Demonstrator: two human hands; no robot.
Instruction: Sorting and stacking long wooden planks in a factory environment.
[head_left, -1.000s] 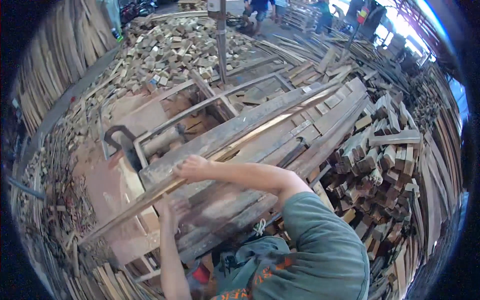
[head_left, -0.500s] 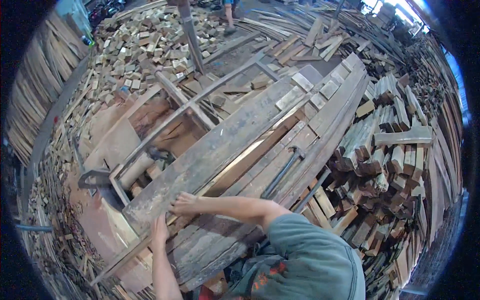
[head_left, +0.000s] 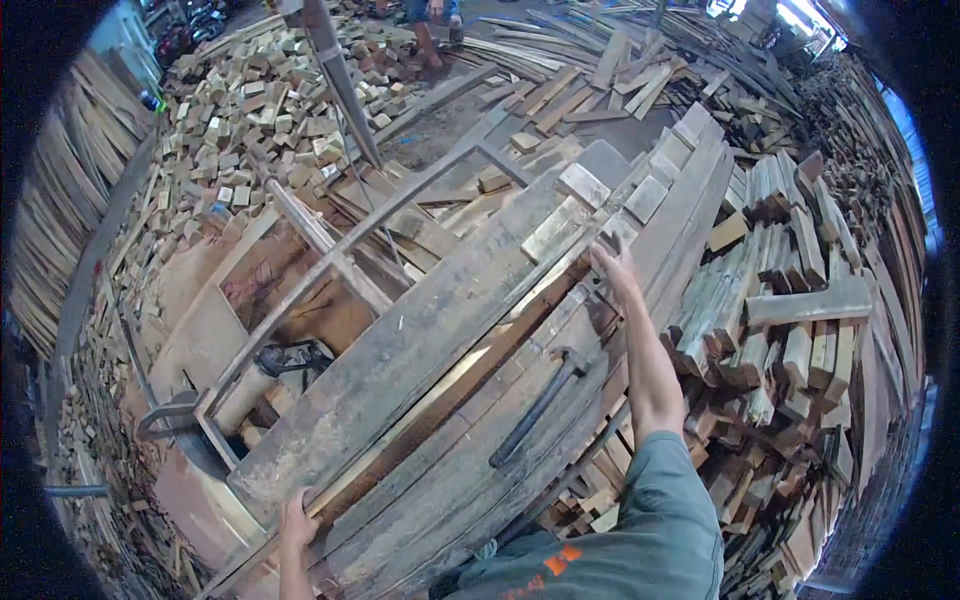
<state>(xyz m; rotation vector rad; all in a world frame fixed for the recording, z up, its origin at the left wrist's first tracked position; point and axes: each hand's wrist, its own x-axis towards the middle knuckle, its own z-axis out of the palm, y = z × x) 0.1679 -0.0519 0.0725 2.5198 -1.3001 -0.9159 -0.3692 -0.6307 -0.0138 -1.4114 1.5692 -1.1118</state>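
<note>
A long, narrow wooden plank [head_left: 415, 432], pale along one edge and brown on its face, lies slantwise along the worn bench. My left hand [head_left: 297, 522] closes round its near end. Farther off, my right arm is stretched out and my right hand [head_left: 614, 264] is closed at the plank's far end, its fingertips partly hard to make out. Beside the plank runs a flat, stained metal-looking bed [head_left: 390, 350]. A dark hammer [head_left: 532, 415] rests on the bench boards to the right, touched by neither hand.
Short wooden blocks [head_left: 548, 230] sit on the bench's far part. A metal frame [head_left: 300, 290] stands at left, with a motor-like part [head_left: 270, 360] below. Stacked timber [head_left: 760, 300] borders the right; a heap of offcuts [head_left: 240, 130] and a post [head_left: 345, 85] stand beyond. Another person's legs [head_left: 430, 40] show far off.
My hands were close together at the plank's near end. My right hand has moved far forward and right along it; my left has shifted slightly down and left.
</note>
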